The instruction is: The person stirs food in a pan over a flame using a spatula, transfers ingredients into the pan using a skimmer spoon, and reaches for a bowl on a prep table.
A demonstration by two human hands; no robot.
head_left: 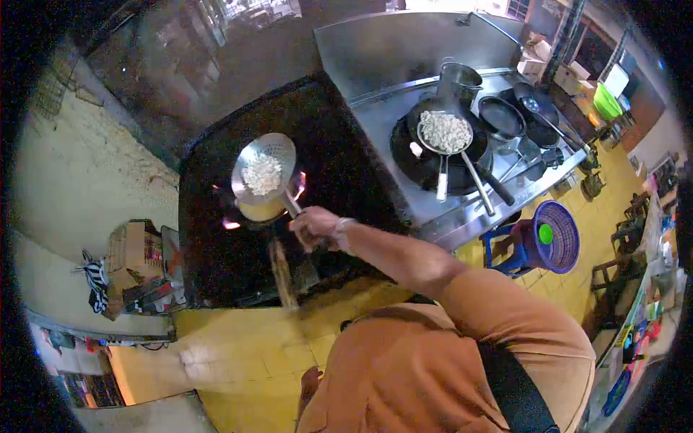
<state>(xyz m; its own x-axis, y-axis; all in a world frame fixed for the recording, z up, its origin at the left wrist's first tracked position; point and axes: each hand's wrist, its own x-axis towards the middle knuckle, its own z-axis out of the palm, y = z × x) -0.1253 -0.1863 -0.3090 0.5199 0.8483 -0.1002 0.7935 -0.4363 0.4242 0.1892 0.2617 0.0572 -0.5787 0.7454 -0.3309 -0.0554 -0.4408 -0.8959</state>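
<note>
My right hand (316,226) is wrapped round the handle of a perforated metal skimmer (280,149). Small white pieces of food (262,175) lie in its bowl, over a pan of pale yellow liquid (261,211). Flames (301,185) show around that pan on the dark stove (339,180). A wooden handle (283,274) sticks out below it towards me. My left hand (311,381) hangs low beside my body, mostly hidden, its fingers too unclear to make out.
On the steel counter (375,108) to the right, a strainer of white pieces (446,133) rests over a black wok (406,160). Behind it stands a metal pot (460,81), with a black pan (502,117) alongside. A purple basket (567,249) is below, and a cardboard box (133,249) sits left.
</note>
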